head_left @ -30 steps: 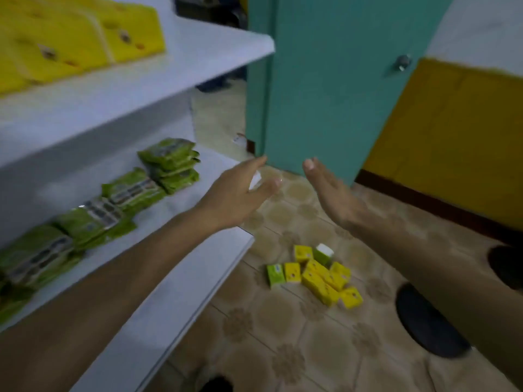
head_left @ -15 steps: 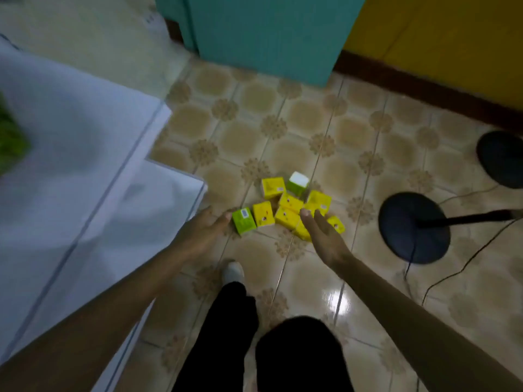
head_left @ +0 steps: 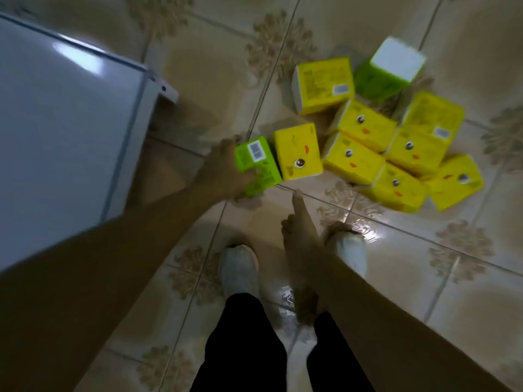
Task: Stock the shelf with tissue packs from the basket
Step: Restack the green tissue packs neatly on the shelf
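Pickup step: left hand (head_left: pixel 223 171) grip holds green pack (head_left: pixel 260 165) on floor (head_left: pixel 410 292); right hand (head_left: pixel 300 230) grip empty, fingers extended toward yellow pack (head_left: pixel 298 151). Next move likely: secure both, lift to shelf (head_left: pixel 65 131).

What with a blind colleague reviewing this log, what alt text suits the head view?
A person's left hand grips a green tissue pack beside a pile of yellow tissue packs on a tiled floor. The right hand reaches toward the pile, holding nothing; a white shelf stands left.
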Action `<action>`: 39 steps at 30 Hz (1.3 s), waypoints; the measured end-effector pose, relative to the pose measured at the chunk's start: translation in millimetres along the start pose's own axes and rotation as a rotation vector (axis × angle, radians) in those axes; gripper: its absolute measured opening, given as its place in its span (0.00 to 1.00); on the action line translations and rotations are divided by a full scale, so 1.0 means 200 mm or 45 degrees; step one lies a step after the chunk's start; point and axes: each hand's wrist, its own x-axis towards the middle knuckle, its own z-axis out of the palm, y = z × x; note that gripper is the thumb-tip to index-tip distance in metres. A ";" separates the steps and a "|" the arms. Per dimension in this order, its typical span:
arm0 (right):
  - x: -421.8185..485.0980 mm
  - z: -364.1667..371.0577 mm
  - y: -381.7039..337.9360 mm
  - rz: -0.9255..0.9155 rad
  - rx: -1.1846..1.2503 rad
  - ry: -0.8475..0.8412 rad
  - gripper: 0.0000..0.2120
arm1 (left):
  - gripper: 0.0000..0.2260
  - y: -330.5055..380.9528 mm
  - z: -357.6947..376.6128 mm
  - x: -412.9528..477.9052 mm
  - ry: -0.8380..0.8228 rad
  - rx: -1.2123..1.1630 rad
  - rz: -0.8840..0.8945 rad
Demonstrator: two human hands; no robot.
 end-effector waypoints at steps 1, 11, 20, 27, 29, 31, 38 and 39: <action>0.12 0.05 0.00 -0.012 0.035 -0.050 0.32 | 0.41 -0.04 0.05 0.13 0.003 0.068 0.028; -0.14 0.05 -0.10 -0.163 0.288 -0.245 0.15 | 0.21 0.06 -0.01 -0.17 0.030 -0.506 -0.195; -1.62 -0.32 -0.68 -0.717 0.637 0.018 0.07 | 0.19 1.08 -0.75 -1.22 -0.132 -1.424 -0.270; -2.78 -0.57 -1.17 -1.378 0.425 -0.400 0.07 | 0.17 1.88 -1.44 -2.06 0.063 -1.597 0.229; -3.09 -0.59 -1.25 -1.544 0.349 -0.588 0.08 | 0.16 2.03 -1.61 -2.32 0.180 -1.651 0.433; -3.36 -0.59 -1.30 -1.676 0.282 -0.730 0.11 | 0.18 2.15 -1.74 -2.56 0.308 -1.636 0.646; -3.99 -0.51 -1.16 -1.878 0.262 -1.146 0.11 | 0.20 2.17 -1.90 -3.29 0.768 -1.460 1.164; -4.06 -0.49 -1.11 -1.878 0.263 -1.201 0.10 | 0.22 2.15 -1.91 -3.38 0.810 -1.452 1.191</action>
